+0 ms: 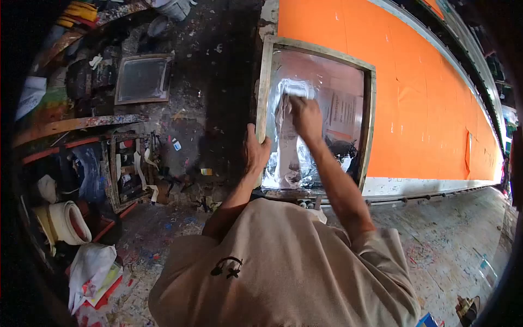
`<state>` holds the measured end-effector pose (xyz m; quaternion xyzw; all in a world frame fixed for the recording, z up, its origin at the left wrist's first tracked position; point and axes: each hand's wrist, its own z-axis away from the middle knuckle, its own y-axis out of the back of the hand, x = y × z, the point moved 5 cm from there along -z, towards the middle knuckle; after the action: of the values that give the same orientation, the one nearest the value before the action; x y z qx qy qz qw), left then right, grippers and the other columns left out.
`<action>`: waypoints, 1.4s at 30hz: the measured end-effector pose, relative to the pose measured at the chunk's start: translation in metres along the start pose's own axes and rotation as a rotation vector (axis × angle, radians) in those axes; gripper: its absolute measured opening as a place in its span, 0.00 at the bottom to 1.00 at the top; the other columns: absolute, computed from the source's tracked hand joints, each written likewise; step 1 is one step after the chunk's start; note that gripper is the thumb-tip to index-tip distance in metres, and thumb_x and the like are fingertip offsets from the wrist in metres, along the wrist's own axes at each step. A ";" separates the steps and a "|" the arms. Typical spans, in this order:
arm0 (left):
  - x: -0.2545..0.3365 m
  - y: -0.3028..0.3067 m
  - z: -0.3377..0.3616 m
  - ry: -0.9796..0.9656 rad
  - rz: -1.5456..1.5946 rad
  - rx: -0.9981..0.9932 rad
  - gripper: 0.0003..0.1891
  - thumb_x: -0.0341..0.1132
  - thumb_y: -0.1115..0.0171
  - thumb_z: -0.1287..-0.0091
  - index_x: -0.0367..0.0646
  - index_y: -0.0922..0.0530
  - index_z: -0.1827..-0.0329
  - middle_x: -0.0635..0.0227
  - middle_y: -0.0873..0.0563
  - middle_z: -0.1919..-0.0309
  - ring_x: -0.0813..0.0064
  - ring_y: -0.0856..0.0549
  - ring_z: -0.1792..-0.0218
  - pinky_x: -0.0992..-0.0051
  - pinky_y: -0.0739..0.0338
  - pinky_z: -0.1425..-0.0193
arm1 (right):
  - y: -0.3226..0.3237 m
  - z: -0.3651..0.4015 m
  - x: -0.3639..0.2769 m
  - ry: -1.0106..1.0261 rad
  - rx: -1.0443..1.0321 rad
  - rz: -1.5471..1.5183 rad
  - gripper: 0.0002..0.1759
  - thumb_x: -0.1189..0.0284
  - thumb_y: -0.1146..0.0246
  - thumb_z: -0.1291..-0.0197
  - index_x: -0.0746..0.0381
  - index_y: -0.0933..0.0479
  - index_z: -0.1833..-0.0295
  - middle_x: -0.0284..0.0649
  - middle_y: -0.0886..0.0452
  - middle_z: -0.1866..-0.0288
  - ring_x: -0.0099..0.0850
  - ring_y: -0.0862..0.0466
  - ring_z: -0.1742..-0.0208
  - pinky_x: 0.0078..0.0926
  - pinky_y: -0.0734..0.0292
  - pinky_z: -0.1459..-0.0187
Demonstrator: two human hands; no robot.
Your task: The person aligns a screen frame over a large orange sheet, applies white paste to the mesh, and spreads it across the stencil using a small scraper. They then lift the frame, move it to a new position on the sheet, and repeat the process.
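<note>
A wooden screen-printing frame with shiny, semi-clear mesh lies before me, partly over an orange sheet. Its left side bar is in the grip of my left hand, with the thumb on the wood and the fingers along the outer edge. My right hand is over the mesh, its fingers curled down around something I cannot make out, with motion blur at the fingertips. Whitish wet streaks run across the mesh near those fingers and down the left part. Printed text shows through at the right.
Long orange sheeting covers the table to the right, bordered by a metal rail. A smaller framed screen lies at the left on the dark, stained floor. A cream roll and cloths sit at the lower left.
</note>
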<state>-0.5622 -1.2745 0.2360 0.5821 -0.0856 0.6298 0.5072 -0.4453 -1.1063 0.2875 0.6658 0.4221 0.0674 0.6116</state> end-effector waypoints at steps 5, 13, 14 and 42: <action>0.009 0.001 0.000 -0.061 -0.016 0.096 0.21 0.29 0.33 0.37 0.38 0.32 0.46 0.46 0.18 0.59 0.46 0.14 0.56 0.55 0.22 0.48 | 0.045 0.116 -0.009 -0.017 -0.166 0.003 0.20 0.74 0.32 0.49 0.53 0.13 0.47 0.35 0.13 0.47 0.37 0.16 0.43 0.62 0.44 0.23; 0.038 -0.052 0.012 -0.200 0.017 0.225 0.23 0.33 0.31 0.38 0.37 0.31 0.43 0.43 0.17 0.55 0.40 0.16 0.51 0.52 0.23 0.47 | 0.166 0.247 0.227 -0.971 0.330 -1.048 0.14 0.70 0.41 0.34 0.71 0.17 0.55 0.39 0.16 0.65 0.29 0.16 0.65 0.26 0.18 0.60; 0.048 -0.080 0.013 -0.071 0.055 0.163 0.22 0.34 0.32 0.37 0.36 0.30 0.43 0.44 0.17 0.56 0.43 0.16 0.52 0.53 0.23 0.47 | 0.181 0.253 0.254 -1.023 0.347 -1.094 0.13 0.68 0.41 0.33 0.69 0.17 0.58 0.39 0.16 0.65 0.30 0.16 0.65 0.28 0.19 0.61; 0.111 -0.229 0.105 -0.266 -0.465 0.252 0.24 0.38 0.28 0.41 0.35 0.28 0.47 0.44 0.25 0.49 0.42 0.25 0.42 0.49 0.29 0.39 | 0.231 0.251 0.284 -0.254 -0.102 0.082 0.16 0.74 0.25 0.53 0.61 0.14 0.56 0.47 0.13 0.55 0.51 0.15 0.49 0.44 0.22 0.48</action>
<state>-0.3039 -1.1802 0.2489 0.7220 0.0633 0.4204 0.5459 -0.0022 -1.0896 0.3064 0.6539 0.3096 0.0289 0.6898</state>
